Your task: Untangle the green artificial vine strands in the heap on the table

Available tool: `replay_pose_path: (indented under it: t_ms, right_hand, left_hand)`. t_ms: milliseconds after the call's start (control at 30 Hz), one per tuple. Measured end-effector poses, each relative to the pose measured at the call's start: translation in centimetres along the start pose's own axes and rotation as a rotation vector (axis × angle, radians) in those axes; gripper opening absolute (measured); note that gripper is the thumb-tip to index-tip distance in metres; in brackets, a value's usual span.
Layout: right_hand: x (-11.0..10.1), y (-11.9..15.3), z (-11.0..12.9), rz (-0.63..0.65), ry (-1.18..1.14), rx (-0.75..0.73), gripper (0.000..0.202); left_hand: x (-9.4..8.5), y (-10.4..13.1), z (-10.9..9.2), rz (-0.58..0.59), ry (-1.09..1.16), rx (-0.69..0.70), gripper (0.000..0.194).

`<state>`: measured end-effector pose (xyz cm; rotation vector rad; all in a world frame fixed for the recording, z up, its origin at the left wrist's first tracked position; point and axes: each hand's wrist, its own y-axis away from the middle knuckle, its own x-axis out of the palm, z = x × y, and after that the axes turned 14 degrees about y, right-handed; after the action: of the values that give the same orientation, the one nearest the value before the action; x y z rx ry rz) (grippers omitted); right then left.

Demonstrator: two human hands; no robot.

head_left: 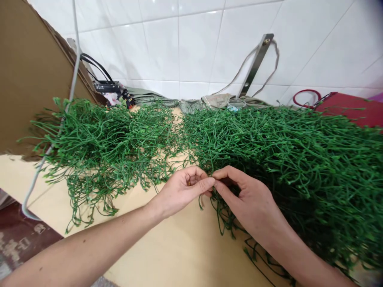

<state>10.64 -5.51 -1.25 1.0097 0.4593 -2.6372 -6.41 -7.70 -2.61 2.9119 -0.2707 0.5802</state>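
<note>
My left hand [183,189] and my right hand [249,195] meet near the middle of the view, over the front edge of the right pile. Both are closed in a pinch, thumbs and fingertips almost touching. Between them is a thin green artificial plant stem [201,204], mostly covered by the fingers; its lower end shows beneath the left fingertips. A large heap of green artificial stems [287,147] with small forked tips lies around and behind my right hand. To the left spreads a smaller heap of the same stems [107,139].
Both heaps lie on a pale yellow tabletop [179,239]. A cardboard box [36,79] and a grey cable [73,79] stand at the left. Along the white tiled wall are a floral bag [115,95], a metal bracket [255,65], a clear cup [236,104] and a red bag [347,107].
</note>
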Motion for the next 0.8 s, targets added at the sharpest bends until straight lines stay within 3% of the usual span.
replay_pose_path:
  t_ms: [233, 333, 467, 533, 700, 800]
  right_hand:
    - [0.5, 0.2, -0.1, 0.014, 0.032, -0.004, 0.02]
    - [0.3, -0.6, -0.9, -0.067, 0.065, 0.066, 0.018]
    - [-0.4, -1.8, -2.2, -0.169, 0.081, 0.14, 0.014]
    - [-0.6, -1.9, -2.4, -0.139, 0.08, 0.102, 0.014]
    - [-0.7, -1.3, -1.3, -0.086, 0.039, 0.029, 0.013]
    - [-0.9, -0.9, -0.7, -0.05, 0.044, 0.008, 0.014]
  left_hand:
    - [0.0, -0.4, -0.1, 0.0, -0.019, -0.013, 0.026]
    - [0.4, 0.1, -0.2, -0.001, -0.012, -0.096, 0.026]
    - [1.1, 1.1, 0.0, 0.085, 0.001, -0.232, 0.027]
    - [1.1, 1.2, 0.1, 0.076, -0.044, -0.167, 0.024]
    - [0.2, 0.3, 0.1, -0.103, -0.241, 0.146, 0.013]
    - [-0.2, 0.1, -0.2, -0.144, -0.278, 0.24, 0.017]
